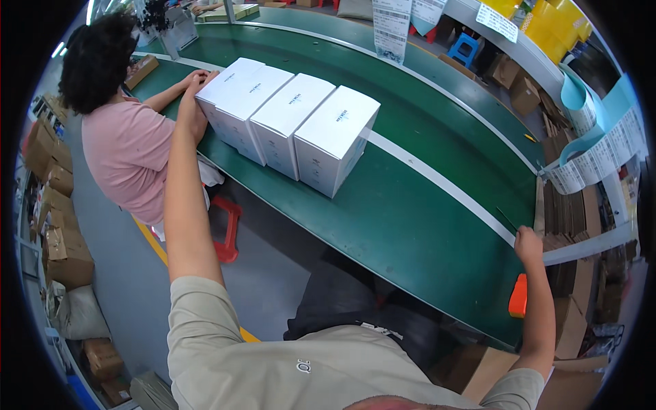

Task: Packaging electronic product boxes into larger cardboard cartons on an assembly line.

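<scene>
A row of several white boxes [331, 133] stands close together on the green worktable [410, 205]. My left arm reaches far forward, and my left hand [194, 102] lies against the far-left end of the row, its fingers extended along the box's edge and partly hidden. Another person's hand [197, 78] is right beside it. At the table's right end my right hand [529, 246] is closed around a thin dark stick [506, 219], whose tip points away to the left. An orange tool [518, 296] lies at the table edge below my right wrist.
A person in a pink top [126, 154] sits at the left. A red stool [227, 229] stands under the table edge. Hanging label strips [393, 31] and a blue-backed label roll [584, 154] are at the far side and right. Cardboard boxes [68, 256] line the left.
</scene>
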The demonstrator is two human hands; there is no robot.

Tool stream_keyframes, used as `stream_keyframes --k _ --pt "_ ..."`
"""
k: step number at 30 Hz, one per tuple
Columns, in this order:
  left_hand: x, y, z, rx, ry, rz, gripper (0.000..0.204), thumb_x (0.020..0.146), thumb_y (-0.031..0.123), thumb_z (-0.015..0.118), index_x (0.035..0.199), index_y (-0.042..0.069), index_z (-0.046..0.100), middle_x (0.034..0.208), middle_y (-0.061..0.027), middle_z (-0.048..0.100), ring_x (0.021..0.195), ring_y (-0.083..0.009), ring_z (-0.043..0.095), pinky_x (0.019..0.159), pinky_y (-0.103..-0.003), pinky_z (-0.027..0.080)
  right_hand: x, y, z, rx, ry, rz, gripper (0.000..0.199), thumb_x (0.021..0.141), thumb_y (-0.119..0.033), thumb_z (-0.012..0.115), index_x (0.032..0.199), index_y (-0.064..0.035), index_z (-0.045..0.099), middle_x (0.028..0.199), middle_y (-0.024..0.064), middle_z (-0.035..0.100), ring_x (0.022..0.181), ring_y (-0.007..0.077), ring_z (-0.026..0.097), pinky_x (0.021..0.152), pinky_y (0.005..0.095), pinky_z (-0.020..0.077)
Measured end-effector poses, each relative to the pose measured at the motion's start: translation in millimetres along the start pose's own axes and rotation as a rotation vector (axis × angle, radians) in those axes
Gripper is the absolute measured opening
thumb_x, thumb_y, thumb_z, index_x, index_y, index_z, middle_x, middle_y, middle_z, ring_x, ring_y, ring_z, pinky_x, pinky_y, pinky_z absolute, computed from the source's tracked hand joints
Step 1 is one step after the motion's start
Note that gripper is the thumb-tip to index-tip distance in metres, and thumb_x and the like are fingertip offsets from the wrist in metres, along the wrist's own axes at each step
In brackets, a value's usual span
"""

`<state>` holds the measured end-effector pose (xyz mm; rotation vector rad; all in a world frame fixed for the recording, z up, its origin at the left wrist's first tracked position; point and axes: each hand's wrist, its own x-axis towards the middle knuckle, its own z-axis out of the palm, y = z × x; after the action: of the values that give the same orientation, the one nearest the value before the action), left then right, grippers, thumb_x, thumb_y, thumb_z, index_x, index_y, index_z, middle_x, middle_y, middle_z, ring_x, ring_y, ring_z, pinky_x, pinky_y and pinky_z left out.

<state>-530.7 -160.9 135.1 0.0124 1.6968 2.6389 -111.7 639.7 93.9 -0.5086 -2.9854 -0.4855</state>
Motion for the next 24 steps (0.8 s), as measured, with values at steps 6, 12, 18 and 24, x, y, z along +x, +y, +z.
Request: stream_keyframes --k 6,12,18,24 --pt "66.2 -41.8 -58.4 0.113 -0.239 0.234 0.057 0.108 0.040 0.042 0.151 0.004 0.045 0.151 -0.0076 0.053 0.138 -0.0241 0.050 0.116 -0.041 0.040 -30.0 -11.9 -11.0 0.102 -0.295 0.134 0.049 0.090 -0.016 0.056 0.138 -0.0054 0.060 0.114 0.0276 0.070 0.105 0.0436 0.069 0.091 0.0536 0.0551" --pt "95.1 -29.0 -176.2 0.084 -0.242 -0.029 0.051 0.109 0.028 0.045 0.154 0.004 0.042 0.158 -0.0114 0.046 0.145 -0.0280 0.043 0.120 -0.047 0.038 58.5 -128.0 -38.5 0.529 -0.129 0.059 0.019 0.091 -0.021 0.060 0.100 -0.0053 0.067 0.093 0.0216 0.072 0.090 0.0416 0.070 0.077 0.0549 0.0545" --pt "68.2 -72.6 -85.0 -0.097 -0.153 -0.344 0.052 0.108 0.031 0.047 0.152 0.002 0.043 0.154 -0.0134 0.048 0.141 -0.0276 0.047 0.120 -0.045 0.036 55.9 -213.3 -175.4 1.330 -0.180 0.325 0.024 0.095 -0.014 0.050 0.108 0.0007 0.064 0.096 0.0135 0.074 0.078 0.0244 0.073 0.067 0.0382 0.0605" --pt "22.9 -126.4 -12.0 -0.075 -0.627 -0.385 0.044 0.108 0.027 0.049 0.144 0.002 0.053 0.146 -0.0114 0.058 0.132 -0.0261 0.054 0.114 -0.044 0.042 84.8 -244.6 -212.7 1.331 0.057 0.139 0.023 0.095 -0.017 0.060 0.109 0.0003 0.067 0.098 0.0168 0.074 0.091 0.0267 0.072 0.077 0.0426 0.0553"
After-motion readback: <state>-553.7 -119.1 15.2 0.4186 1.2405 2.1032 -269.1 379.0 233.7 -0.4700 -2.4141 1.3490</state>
